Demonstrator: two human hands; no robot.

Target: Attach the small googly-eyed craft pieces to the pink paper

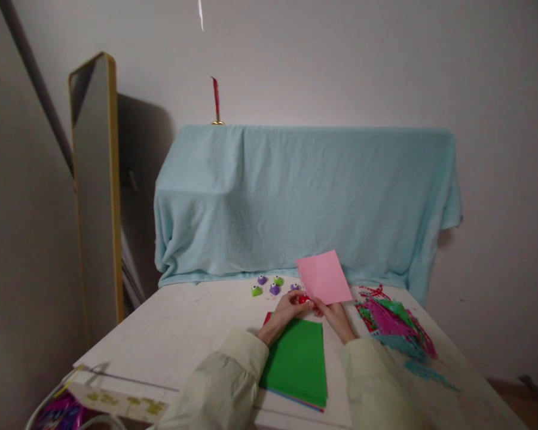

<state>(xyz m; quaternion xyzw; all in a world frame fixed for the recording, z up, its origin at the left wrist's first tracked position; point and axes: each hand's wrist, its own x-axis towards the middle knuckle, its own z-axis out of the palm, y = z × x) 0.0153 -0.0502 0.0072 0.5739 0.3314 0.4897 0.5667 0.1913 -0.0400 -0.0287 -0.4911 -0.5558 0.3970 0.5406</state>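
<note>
My left hand (290,306) is closed around a small red craft punch (303,298); its fingers hide part of it. A square pink sheet of paper (325,278) stands tilted up, its lower edge pinched in my right hand (334,316). The paper's lower left edge meets the punch, and small notches seem to run along its left side. Both hands are close together over the far end of a stack of coloured paper (296,364), green on top. Just beyond my left hand are several purple and green punches with eye-like spots, among them a purple punch (274,289).
Hole-riddled paper scraps (394,322) in pink, green, red and blue lie piled on the right of the white table (161,334). A light blue cloth (305,197) covers something at the back. A tall mirror (94,197) leans at left, above a purple bag (58,412).
</note>
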